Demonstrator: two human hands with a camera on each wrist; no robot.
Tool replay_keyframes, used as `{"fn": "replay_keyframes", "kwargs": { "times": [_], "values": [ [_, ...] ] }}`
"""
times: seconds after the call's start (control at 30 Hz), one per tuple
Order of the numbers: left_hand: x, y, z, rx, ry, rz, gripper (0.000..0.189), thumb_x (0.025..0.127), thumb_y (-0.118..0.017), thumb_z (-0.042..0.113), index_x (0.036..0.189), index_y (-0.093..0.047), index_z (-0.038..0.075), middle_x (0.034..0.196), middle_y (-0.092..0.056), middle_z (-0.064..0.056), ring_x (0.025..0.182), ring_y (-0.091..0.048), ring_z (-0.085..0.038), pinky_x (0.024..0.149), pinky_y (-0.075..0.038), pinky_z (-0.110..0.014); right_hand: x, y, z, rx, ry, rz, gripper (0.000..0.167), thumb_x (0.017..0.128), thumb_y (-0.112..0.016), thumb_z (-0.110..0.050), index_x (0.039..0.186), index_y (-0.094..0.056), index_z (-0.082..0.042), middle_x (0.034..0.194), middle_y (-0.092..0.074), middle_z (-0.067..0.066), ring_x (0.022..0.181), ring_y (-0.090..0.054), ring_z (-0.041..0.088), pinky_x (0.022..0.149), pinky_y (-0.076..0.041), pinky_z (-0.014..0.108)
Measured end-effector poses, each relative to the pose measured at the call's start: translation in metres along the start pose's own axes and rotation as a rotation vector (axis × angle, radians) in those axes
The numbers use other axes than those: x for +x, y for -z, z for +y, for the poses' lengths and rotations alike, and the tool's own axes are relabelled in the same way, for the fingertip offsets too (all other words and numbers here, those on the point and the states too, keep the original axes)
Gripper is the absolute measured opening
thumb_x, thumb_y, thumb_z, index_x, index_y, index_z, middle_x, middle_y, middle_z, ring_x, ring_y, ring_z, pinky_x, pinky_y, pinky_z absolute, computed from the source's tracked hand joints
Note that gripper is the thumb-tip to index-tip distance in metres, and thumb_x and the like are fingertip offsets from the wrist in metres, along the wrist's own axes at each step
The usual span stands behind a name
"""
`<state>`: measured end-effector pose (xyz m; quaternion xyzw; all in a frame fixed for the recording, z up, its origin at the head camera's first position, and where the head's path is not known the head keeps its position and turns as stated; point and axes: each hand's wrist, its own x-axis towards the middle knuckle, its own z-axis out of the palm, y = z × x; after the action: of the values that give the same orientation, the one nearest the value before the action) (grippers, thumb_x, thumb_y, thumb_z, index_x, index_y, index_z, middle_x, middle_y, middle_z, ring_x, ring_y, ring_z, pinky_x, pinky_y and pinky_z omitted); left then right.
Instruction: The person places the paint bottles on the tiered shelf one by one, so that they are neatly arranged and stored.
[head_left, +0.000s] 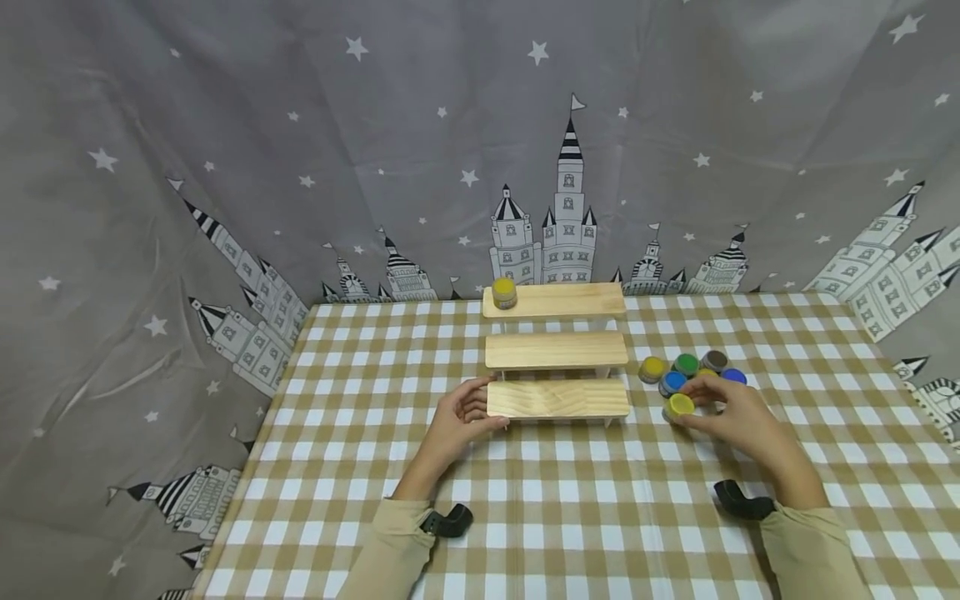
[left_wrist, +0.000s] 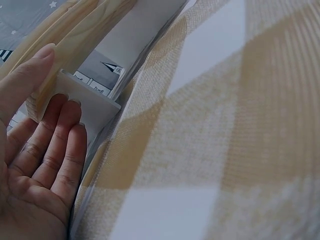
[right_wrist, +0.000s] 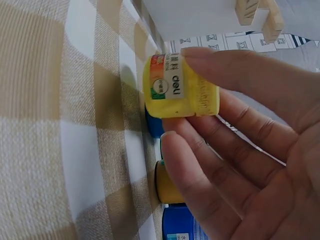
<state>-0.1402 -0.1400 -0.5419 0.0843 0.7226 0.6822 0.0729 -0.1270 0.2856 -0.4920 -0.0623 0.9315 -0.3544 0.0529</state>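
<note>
A three-step wooden display stand (head_left: 557, 400) on white supports is at the middle of the table. My left hand (head_left: 459, 418) holds the left end of its lowest step, the thumb (left_wrist: 44, 55) on the wood and several fingertips near the white side support (left_wrist: 92, 107). My right hand (head_left: 738, 417) pinches a small yellow paint jar (right_wrist: 172, 85) between thumb and fingers, low over the cloth. Behind it several other paint jars cluster: a blue one (head_left: 672, 382), a green one (head_left: 686, 364), a dark yellow one (head_left: 653, 368) and a brown-lidded one (head_left: 715, 360). My fingers partly hide others.
Another yellow jar (head_left: 504, 293) stands on the left end of the top step. A brown and white checked cloth (head_left: 360, 467) covers the table. A grey curtain (head_left: 420, 150) with castles and stars hangs behind and along the left.
</note>
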Motion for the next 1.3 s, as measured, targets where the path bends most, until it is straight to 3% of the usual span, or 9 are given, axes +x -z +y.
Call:
{"fn": "replay_keyframes", "kwargs": {
  "times": [0.13, 0.3, 0.47, 0.67, 0.77, 0.9, 1.17, 1.3],
  "values": [
    [-0.001, 0.001, 0.002, 0.007, 0.006, -0.003, 0.069, 0.080, -0.087, 0.000, 0.142, -0.057, 0.001, 0.110, -0.070, -0.018, 0.087, -0.068, -0.009, 0.080, -0.062, -0.019, -0.001, 0.002, -0.003, 0.027, -0.001, -0.008, 0.042, 0.085, -0.087, -0.033, 0.116, -0.072, -0.009, 0.116, -0.074, 0.014, 0.109, -0.070, 0.032, 0.090, -0.060, 0.045],
    [0.000, 0.001, 0.002, 0.011, 0.013, -0.013, 0.071, 0.080, -0.087, 0.001, 0.144, -0.056, 0.002, 0.111, -0.070, -0.019, 0.088, -0.068, -0.010, 0.080, -0.062, -0.019, -0.002, 0.005, -0.005, 0.056, 0.011, 0.004, 0.041, 0.088, -0.085, -0.031, 0.121, -0.072, -0.009, 0.117, -0.074, 0.013, 0.101, -0.064, 0.002, 0.082, -0.058, 0.024],
    [0.001, 0.002, 0.002, 0.013, 0.010, -0.012, 0.071, 0.080, -0.087, 0.001, 0.144, -0.056, 0.003, 0.112, -0.070, -0.020, 0.089, -0.069, -0.010, 0.082, -0.063, -0.020, -0.002, 0.004, -0.007, 0.095, 0.043, 0.043, 0.045, 0.089, -0.084, -0.025, 0.128, -0.070, -0.005, 0.120, -0.073, 0.017, 0.096, -0.055, -0.018, 0.078, -0.058, 0.016],
    [0.001, 0.001, 0.003, 0.012, -0.002, -0.019, 0.071, 0.080, -0.087, 0.001, 0.144, -0.056, 0.003, 0.112, -0.069, -0.022, 0.089, -0.069, -0.009, 0.082, -0.063, -0.020, -0.005, 0.003, -0.013, 0.107, 0.025, 0.128, 0.048, 0.088, -0.085, -0.030, 0.128, -0.070, -0.006, 0.123, -0.072, 0.018, 0.096, -0.058, -0.013, 0.074, -0.056, 0.012],
    [0.001, 0.001, 0.002, 0.006, 0.004, -0.015, 0.071, 0.080, -0.087, 0.001, 0.144, -0.056, 0.003, 0.112, -0.070, -0.020, 0.089, -0.068, -0.009, 0.082, -0.063, -0.020, -0.007, 0.004, -0.016, 0.107, 0.048, 0.174, 0.043, 0.088, -0.085, -0.027, 0.124, -0.072, -0.007, 0.120, -0.072, 0.018, 0.095, -0.062, -0.007, 0.074, -0.055, 0.009],
    [0.001, 0.000, 0.001, 0.006, 0.004, -0.014, 0.071, 0.080, -0.087, 0.002, 0.144, -0.056, 0.003, 0.111, -0.070, -0.019, 0.088, -0.068, -0.009, 0.081, -0.063, -0.020, -0.007, 0.005, -0.019, 0.120, 0.104, 0.213, 0.040, 0.087, -0.085, -0.019, 0.122, -0.073, -0.006, 0.119, -0.071, 0.016, 0.094, -0.060, -0.012, 0.075, -0.054, 0.006],
    [-0.001, 0.001, 0.000, 0.004, 0.008, -0.009, 0.072, 0.080, -0.087, 0.000, 0.145, -0.056, 0.003, 0.112, -0.070, -0.020, 0.089, -0.069, -0.009, 0.082, -0.063, -0.020, -0.004, 0.006, -0.027, 0.165, 0.159, 0.237, 0.039, 0.086, -0.085, -0.015, 0.123, -0.073, -0.009, 0.114, -0.063, -0.024, 0.094, -0.063, -0.009, 0.075, -0.055, 0.006],
    [0.000, 0.001, 0.002, 0.009, 0.011, -0.009, 0.072, 0.080, -0.087, 0.001, 0.144, -0.056, 0.004, 0.112, -0.070, -0.020, 0.089, -0.068, -0.009, 0.081, -0.063, -0.020, 0.003, 0.008, -0.036, 0.195, 0.191, 0.238, 0.040, 0.087, -0.084, -0.013, 0.125, -0.072, -0.007, 0.113, -0.062, -0.030, 0.099, -0.059, -0.014, 0.076, -0.055, 0.005]
  ]
}}
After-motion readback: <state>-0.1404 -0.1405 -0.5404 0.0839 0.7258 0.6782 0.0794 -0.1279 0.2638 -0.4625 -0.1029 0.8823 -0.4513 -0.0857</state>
